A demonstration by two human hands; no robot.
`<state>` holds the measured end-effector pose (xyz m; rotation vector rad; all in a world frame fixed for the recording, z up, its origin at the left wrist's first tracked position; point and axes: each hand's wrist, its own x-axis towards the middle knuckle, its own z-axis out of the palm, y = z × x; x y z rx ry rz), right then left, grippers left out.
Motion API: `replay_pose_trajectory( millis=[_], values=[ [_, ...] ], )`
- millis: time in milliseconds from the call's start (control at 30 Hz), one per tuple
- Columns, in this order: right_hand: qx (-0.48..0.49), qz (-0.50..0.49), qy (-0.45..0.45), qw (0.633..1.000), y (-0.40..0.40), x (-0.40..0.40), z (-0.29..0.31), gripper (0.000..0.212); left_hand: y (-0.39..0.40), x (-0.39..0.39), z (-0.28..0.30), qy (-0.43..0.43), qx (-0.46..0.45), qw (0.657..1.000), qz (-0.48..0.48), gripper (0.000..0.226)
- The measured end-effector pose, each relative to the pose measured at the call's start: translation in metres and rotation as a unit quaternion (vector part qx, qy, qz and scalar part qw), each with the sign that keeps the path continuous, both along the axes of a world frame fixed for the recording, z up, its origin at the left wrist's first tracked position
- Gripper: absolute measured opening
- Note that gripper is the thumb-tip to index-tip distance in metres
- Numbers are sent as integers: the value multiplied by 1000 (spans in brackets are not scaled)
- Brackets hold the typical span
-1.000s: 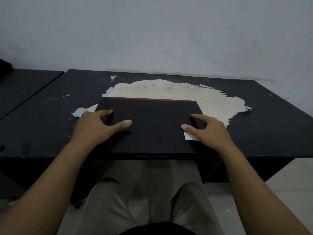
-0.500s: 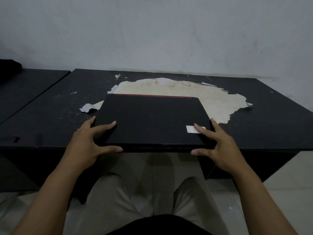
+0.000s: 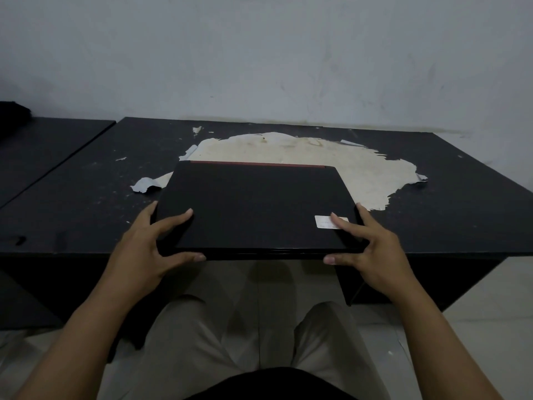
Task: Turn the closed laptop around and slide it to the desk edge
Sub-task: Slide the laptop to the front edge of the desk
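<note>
Laptop, a closed flat black slab with a red strip along its far edge [image 3: 253, 209], lies between the two hands on the dark desk with its peeled pale patch [image 3: 461, 203], its near edge level with, perhaps just past, the desk's front edge. From the head view, the only one, the left hand [image 3: 144, 249] clasps the near left corner: fingers spread on the lid, thumb curled against the front edge. The right hand [image 3: 372, 252] mirrors it at the near right corner, one finger lying over the small white sticker [image 3: 324, 221], thumb on the front edge. Both hands are half open, pinching lid and edge, a grip that probably steadies the laptop squarely. The slide looks nearly finished.
</note>
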<state>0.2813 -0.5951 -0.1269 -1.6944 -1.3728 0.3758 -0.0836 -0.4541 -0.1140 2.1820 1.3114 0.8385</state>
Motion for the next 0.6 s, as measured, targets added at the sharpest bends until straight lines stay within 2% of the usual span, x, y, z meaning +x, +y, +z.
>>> replay_pose_trajectory(
  millis=[167,600],
  values=[
    [-27,-19,-16,999,2,2,7,87,0,-1,0,4,-4,1000,0,86],
    [-52,-51,14,997,0,-4,15,86,-5,2,3,22,-9,1000,9,83]
  ],
)
